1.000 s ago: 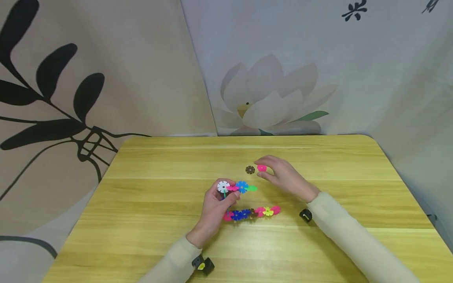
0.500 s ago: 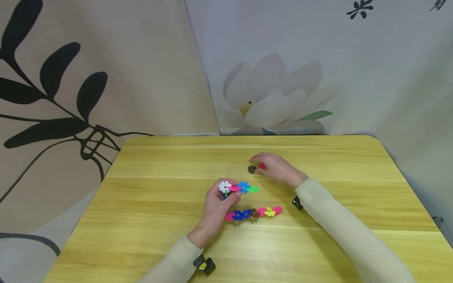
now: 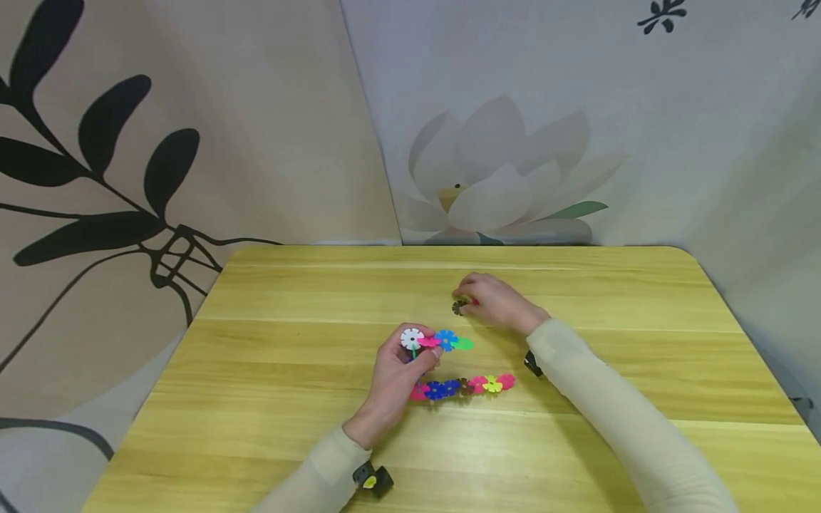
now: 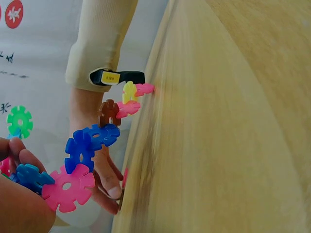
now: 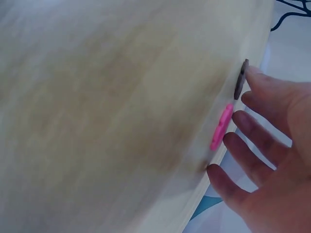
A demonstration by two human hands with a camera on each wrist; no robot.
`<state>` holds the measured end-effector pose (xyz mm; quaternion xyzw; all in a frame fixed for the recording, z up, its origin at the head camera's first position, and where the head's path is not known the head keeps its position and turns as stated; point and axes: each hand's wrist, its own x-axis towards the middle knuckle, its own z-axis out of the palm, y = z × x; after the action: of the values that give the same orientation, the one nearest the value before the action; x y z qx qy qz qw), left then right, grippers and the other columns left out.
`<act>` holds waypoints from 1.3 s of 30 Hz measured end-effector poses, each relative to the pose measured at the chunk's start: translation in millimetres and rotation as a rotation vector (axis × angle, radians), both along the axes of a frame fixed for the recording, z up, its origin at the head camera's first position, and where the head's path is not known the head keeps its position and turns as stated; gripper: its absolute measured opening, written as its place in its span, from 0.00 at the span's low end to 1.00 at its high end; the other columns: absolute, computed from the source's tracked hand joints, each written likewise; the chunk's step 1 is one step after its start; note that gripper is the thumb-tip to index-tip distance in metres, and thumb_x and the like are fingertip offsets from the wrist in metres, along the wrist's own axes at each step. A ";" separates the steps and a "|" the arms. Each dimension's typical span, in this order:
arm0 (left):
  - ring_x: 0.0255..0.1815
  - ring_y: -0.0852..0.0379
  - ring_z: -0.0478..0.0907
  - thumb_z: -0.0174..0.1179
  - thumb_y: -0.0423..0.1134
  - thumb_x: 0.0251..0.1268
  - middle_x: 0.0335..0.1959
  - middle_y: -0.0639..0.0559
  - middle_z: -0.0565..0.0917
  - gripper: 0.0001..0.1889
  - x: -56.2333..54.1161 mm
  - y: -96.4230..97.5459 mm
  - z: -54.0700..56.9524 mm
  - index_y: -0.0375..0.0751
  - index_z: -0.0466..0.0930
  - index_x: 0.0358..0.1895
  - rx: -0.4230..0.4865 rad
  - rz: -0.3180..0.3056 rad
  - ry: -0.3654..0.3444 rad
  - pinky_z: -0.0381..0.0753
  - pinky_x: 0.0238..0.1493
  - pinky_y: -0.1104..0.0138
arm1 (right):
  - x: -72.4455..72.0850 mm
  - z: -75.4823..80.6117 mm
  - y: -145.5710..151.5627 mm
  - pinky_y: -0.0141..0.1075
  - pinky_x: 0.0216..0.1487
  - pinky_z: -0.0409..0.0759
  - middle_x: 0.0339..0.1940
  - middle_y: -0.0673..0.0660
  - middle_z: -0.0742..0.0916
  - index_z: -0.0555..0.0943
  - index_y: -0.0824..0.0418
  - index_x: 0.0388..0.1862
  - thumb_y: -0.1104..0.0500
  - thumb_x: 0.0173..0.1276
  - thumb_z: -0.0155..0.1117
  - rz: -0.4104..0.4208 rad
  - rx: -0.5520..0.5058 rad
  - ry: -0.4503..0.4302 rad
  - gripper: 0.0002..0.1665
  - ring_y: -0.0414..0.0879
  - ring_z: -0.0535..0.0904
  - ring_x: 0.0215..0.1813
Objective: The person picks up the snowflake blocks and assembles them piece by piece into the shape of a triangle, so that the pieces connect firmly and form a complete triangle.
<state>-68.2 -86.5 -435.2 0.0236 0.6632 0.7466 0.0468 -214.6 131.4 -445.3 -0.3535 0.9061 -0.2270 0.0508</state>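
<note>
My left hand [image 3: 400, 363] grips a bent chain of interlocking snowflake discs above the table. Its upper arm runs from a white disc [image 3: 412, 339] through pink and blue [image 3: 445, 340] to a green disc [image 4: 20, 122]. The lower arm carries a pink disc [image 4: 68, 188], blue discs [image 4: 80, 151], a brown one [image 4: 109, 113], then pink and yellow ones. Farther back, my right hand [image 3: 497, 303] pinches a loose brown disc [image 5: 241, 80] at its edge with thumb and forefinger. A loose pink disc [image 5: 222, 127] lies under the other fingers, mostly hidden in the head view.
The wooden table [image 3: 288, 356] reaches back to a printed cloth backdrop [image 3: 494, 178]. A black camera strap [image 3: 373, 479] is on the left wrist, with another camera [image 3: 532, 363] at the right wrist.
My right hand has moved left and over the pink disc to the brown one, its thumb and forefinger closing there. The left hand keeps its hold on the chain; the view has shifted slightly.
</note>
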 end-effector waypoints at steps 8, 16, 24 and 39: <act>0.35 0.57 0.82 0.66 0.28 0.68 0.36 0.53 0.84 0.13 -0.7 0.1 -0.2 0.35 0.77 0.53 0.028 0.003 -0.002 0.84 0.40 0.66 | 1.5 -1.9 -2.7 0.49 0.61 0.79 0.52 0.57 0.84 0.89 0.60 0.46 0.59 0.70 0.73 -0.017 -0.001 0.027 0.08 0.54 0.80 0.55; 0.36 0.57 0.82 0.66 0.29 0.68 0.36 0.53 0.85 0.13 -1.1 2.2 -1.5 0.34 0.78 0.52 0.025 0.002 0.004 0.84 0.39 0.66 | 3.3 1.5 4.4 0.41 0.50 0.80 0.40 0.51 0.84 0.83 0.57 0.38 0.60 0.71 0.72 -0.090 -0.075 -0.088 0.05 0.46 0.78 0.44; 0.37 0.56 0.82 0.65 0.28 0.68 0.36 0.54 0.84 0.12 -2.6 3.6 -1.6 0.36 0.78 0.52 0.016 0.012 -0.014 0.84 0.40 0.65 | 15.6 13.4 17.6 0.38 0.42 0.81 0.37 0.48 0.89 0.81 0.57 0.37 0.61 0.72 0.70 -0.096 -0.177 -0.179 0.06 0.42 0.84 0.41; 0.43 0.39 0.84 0.66 0.29 0.67 0.41 0.46 0.87 0.12 -2.4 5.9 -4.3 0.35 0.78 0.51 0.047 0.010 0.002 0.86 0.44 0.62 | 52.6 22.8 29.2 0.36 0.41 0.86 0.41 0.53 0.89 0.82 0.61 0.46 0.64 0.75 0.67 -0.125 -0.336 -0.280 0.04 0.48 0.88 0.40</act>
<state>-70.6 -80.7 -439.4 0.0220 0.6455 0.7623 0.0418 -162.0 160.6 -422.5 -0.2653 0.8597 -0.4243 0.1025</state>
